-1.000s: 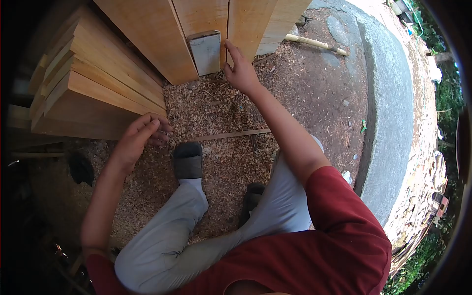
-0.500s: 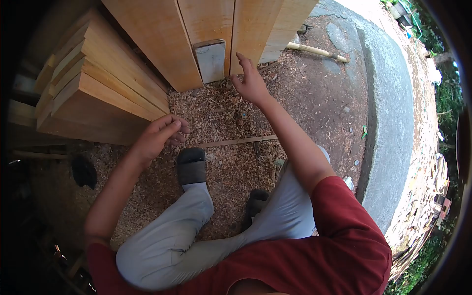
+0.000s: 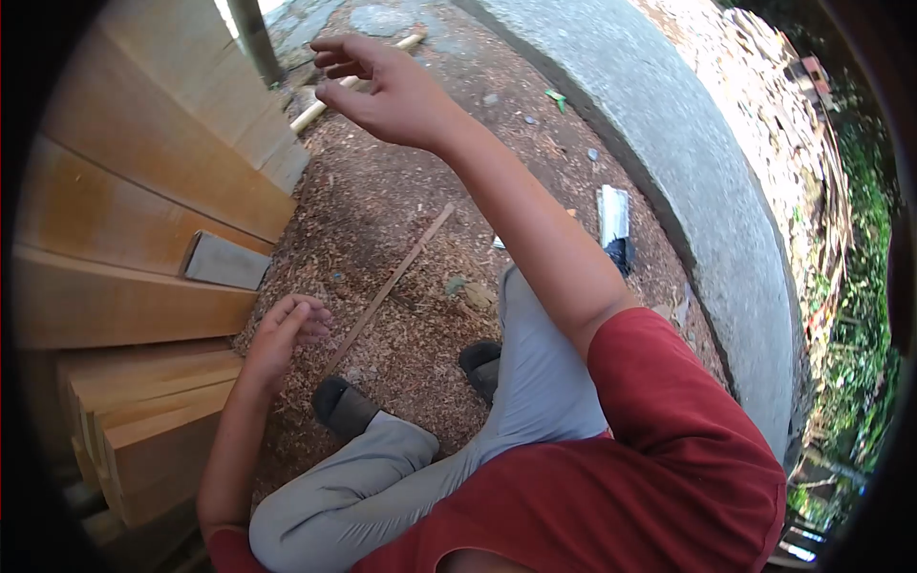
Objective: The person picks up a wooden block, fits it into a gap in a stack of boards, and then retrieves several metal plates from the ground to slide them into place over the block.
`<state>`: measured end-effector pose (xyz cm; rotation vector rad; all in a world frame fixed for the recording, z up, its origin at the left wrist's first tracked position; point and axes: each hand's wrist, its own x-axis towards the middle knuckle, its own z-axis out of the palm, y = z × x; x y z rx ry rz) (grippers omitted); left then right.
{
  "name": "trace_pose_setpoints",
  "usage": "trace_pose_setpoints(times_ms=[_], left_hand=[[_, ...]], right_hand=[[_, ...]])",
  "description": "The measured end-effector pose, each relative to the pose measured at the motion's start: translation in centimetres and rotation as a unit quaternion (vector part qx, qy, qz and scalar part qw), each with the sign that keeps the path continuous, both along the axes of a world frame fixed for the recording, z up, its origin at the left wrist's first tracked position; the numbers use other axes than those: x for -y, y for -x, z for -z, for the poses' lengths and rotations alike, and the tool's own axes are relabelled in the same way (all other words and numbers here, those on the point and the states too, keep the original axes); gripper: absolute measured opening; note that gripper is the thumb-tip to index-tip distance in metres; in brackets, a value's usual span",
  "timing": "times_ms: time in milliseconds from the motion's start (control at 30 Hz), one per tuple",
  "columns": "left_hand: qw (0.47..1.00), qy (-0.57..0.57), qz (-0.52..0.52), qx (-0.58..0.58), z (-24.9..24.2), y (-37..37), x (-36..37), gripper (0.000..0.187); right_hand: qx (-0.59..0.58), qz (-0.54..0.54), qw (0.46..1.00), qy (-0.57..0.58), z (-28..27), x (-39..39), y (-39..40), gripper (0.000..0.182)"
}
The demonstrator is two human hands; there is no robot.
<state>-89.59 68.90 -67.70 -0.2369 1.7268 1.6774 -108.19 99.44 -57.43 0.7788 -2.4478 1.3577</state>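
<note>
My right hand is raised at the top of the view, fingers apart and slightly bent, with nothing in it. Behind it, a pale pole lies on the ground. My left hand hangs low on the left, its fingers loosely bent and holding nothing. Close by it are the lower ends of several tall wooden boards. A small grey-white block rests against these boards. Below them is a stack of thick planks.
Wood shavings cover the ground, where a thin wooden strip lies ahead of my feet. A raised concrete edge curves along the right. Beside it lies a crumpled silvery wrapper. A dark post stands at the upper left.
My view has turned to the right, so the boards now sit further left. The right arm reaches higher, away from the boards. My left hand's fingers look a little looser.
</note>
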Motion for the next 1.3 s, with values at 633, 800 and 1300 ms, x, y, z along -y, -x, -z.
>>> trace_pose_setpoints(times_ms=[633,800,1300], left_hand=[[0.987,-0.071,0.127,-0.065,-4.8,10.0,-12.5,0.033],[0.979,-0.045,0.192,-0.05,-3.3,5.1,-14.5,0.027],[0.706,0.219,0.458,-0.493,6.3,-0.5,-14.6,0.02]], right_hand=[[0.202,0.368,0.907,0.047,0.4,-28.6,-22.2,0.054],[0.321,0.299,0.898,0.048,8.6,-31.0,-20.6,0.057],[0.221,0.245,0.863,-0.382,35.3,-26.6,-19.9,0.089]])
